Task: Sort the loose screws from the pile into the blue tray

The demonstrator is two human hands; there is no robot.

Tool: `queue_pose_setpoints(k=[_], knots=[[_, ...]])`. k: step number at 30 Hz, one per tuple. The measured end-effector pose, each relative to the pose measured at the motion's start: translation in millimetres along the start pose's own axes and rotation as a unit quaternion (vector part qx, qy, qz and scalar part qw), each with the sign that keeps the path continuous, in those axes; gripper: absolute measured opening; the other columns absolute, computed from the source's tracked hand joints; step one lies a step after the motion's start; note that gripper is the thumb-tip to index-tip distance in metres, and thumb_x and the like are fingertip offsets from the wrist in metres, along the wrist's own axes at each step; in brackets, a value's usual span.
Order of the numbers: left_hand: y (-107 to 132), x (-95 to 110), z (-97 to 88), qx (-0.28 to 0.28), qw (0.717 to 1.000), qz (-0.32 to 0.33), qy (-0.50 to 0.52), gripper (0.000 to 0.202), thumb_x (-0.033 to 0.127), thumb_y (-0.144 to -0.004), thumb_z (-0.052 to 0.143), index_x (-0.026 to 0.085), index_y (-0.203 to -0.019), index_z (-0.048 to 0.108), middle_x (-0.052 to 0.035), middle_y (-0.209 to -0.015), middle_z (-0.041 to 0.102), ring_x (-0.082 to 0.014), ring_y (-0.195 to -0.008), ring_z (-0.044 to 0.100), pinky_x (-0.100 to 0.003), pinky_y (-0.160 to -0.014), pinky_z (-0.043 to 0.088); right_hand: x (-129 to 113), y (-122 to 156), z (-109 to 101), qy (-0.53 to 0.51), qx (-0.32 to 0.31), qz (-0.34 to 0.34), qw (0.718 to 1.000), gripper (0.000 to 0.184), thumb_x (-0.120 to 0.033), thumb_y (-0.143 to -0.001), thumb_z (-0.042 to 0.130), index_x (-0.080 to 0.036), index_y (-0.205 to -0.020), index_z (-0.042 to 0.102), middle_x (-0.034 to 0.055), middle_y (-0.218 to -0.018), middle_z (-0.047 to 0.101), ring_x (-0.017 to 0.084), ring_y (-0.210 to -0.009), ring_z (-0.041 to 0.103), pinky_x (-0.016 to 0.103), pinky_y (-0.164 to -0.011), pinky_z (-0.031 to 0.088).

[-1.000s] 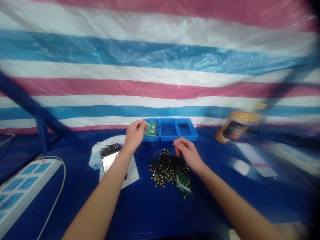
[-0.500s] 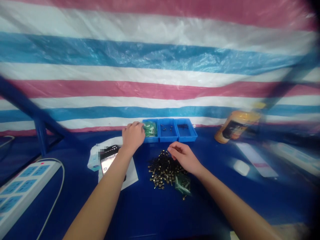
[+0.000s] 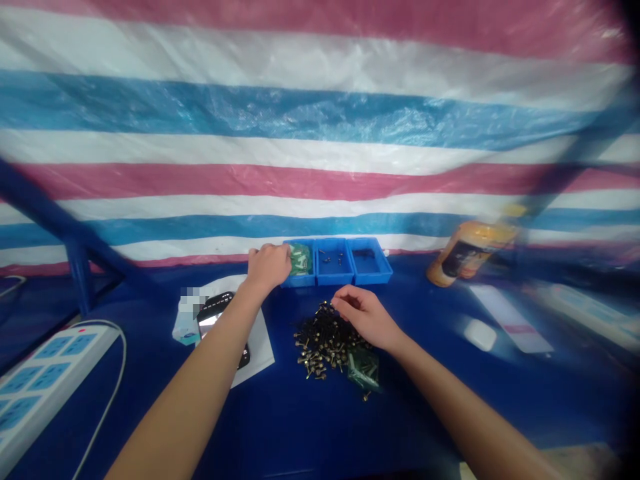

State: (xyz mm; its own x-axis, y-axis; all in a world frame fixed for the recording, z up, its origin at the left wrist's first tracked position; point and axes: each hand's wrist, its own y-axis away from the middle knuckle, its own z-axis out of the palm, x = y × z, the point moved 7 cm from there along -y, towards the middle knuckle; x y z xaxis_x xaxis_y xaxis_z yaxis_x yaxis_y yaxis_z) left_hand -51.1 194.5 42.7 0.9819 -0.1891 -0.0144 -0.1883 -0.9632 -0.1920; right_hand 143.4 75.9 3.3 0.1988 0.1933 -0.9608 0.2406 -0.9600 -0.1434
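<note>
My left hand is at the left edge of the left blue bin, which holds green plastic bags with small pale pieces. Its fingers are curled, and their tips are hidden, so what they grip cannot be made out. My right hand is pinched over the back right of a pile of small brass-and-black screw-like parts. Anything between that thumb and forefinger is too small to tell. A small green bag of pieces lies against the front right of the pile.
The middle blue bin holds a few small parts; the right bin contains dark ones. Left are a phone on white paper and a power strip. Right are a bottle, a white case and a pale flat object.
My left hand has shifted slightly right against the bin's edge. My right hand stays pinched over the pile. The whole view has drifted a little.
</note>
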Motion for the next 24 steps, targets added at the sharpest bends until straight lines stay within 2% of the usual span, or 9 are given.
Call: queue_pose_setpoints(k=[3, 5, 9, 11, 14, 19, 21, 24], knots=[[-8.5, 5.4, -1.0, -0.002, 0.999, 0.035, -0.025, 0.04, 0.026, -0.09, 0.039, 0.027, -0.123, 0.063, -0.0141, -0.117, 0.066, -0.0355, -0.113, 0.049, -0.05, -0.09, 0.035, -1.4, 1.0, -0.4, 0.011, 0.0, -0.002, 1.0, 0.023, -0.041, -0.091, 0.058, -0.02, -0.086, 0.063, -0.0023, -0.069, 0.054, 0.013, -0.064, 0.049, 0.025, -0.062, 0.039], [-12.6, 9.6, 3.5, -0.027, 0.998, 0.056, -0.031, 0.043, 0.03, -0.091, 0.039, 0.032, -0.128, 0.061, -0.0125, -0.127, 0.061, -0.0369, -0.115, 0.045, -0.051, -0.089, 0.034, -2.9, 1.4, -0.3, 0.014, -0.002, 0.001, 1.0, 0.022, -0.04, -0.091, 0.057, -0.019, -0.086, 0.062, -0.0023, -0.07, 0.054, 0.012, -0.064, 0.048, 0.025, -0.062, 0.038], [-18.1, 13.2, 10.7, -0.065, 0.994, 0.081, -0.029, 0.04, 0.032, -0.092, 0.038, 0.038, -0.12, 0.066, -0.0074, -0.131, 0.06, -0.0377, -0.115, 0.046, -0.051, -0.088, 0.034, -5.6, 1.3, 0.1, 0.02, -0.005, 0.005, 1.0, 0.023, -0.04, -0.092, 0.057, -0.019, -0.087, 0.063, -0.0018, -0.071, 0.055, 0.012, -0.064, 0.049, 0.025, -0.062, 0.039], [-19.6, 14.6, 10.8, -0.072, 0.991, 0.106, -0.032, 0.041, 0.029, -0.092, 0.036, 0.035, -0.118, 0.067, -0.0064, -0.128, 0.063, -0.0359, -0.114, 0.049, -0.05, -0.089, 0.035, -7.0, 1.4, 0.2, 0.027, -0.009, 0.001, 1.0, 0.024, -0.041, -0.092, 0.056, -0.019, -0.086, 0.062, -0.0017, -0.072, 0.055, 0.012, -0.065, 0.049, 0.025, -0.062, 0.038], [-20.8, 14.3, 9.2, -0.088, 0.987, 0.13, -0.045, 0.041, 0.026, -0.091, 0.035, 0.028, -0.118, 0.065, -0.0108, -0.116, 0.069, -0.0322, -0.106, 0.058, -0.045, -0.086, 0.039, -8.4, 2.0, -0.2, 0.036, -0.013, -0.005, 0.999, 0.024, -0.042, -0.092, 0.056, -0.019, -0.087, 0.062, -0.0017, -0.072, 0.055, 0.012, -0.064, 0.048, 0.024, -0.061, 0.038], [-20.8, 15.2, 4.3, -0.089, 0.986, 0.13, -0.059, 0.039, 0.031, -0.093, 0.033, 0.019, -0.11, 0.067, -0.0141, -0.101, 0.072, -0.0306, -0.095, 0.063, -0.043, -0.086, 0.041, -8.0, 3.0, -0.7, 0.044, -0.019, -0.011, 0.999, 0.025, -0.042, -0.093, 0.055, -0.019, -0.088, 0.062, -0.0015, -0.074, 0.057, 0.012, -0.064, 0.048, 0.024, -0.061, 0.038], [-19.8, 17.9, 3.5, -0.072, 0.986, 0.137, -0.06, 0.04, 0.031, -0.094, 0.033, 0.021, -0.118, 0.064, -0.0137, -0.109, 0.07, -0.0314, -0.102, 0.061, -0.045, -0.089, 0.039, -7.0, 2.9, -0.3, 0.051, -0.018, -0.012, 0.998, 0.025, -0.042, -0.093, 0.055, -0.019, -0.088, 0.062, -0.0014, -0.074, 0.057, 0.012, -0.064, 0.049, 0.024, -0.062, 0.039], [-17.0, 22.3, 5.1, -0.043, 0.984, 0.168, -0.051, 0.046, 0.023, -0.092, 0.035, 0.032, -0.131, 0.058, -0.008, -0.129, 0.063, -0.0311, -0.113, 0.055, -0.045, -0.091, 0.037, -8.0, 2.7, 1.5, 0.067, -0.019, -0.018, 0.997, 0.025, -0.042, -0.094, 0.054, -0.02, -0.089, 0.063, -0.0012, -0.075, 0.059, 0.012, -0.065, 0.05, 0.024, -0.062, 0.04]])
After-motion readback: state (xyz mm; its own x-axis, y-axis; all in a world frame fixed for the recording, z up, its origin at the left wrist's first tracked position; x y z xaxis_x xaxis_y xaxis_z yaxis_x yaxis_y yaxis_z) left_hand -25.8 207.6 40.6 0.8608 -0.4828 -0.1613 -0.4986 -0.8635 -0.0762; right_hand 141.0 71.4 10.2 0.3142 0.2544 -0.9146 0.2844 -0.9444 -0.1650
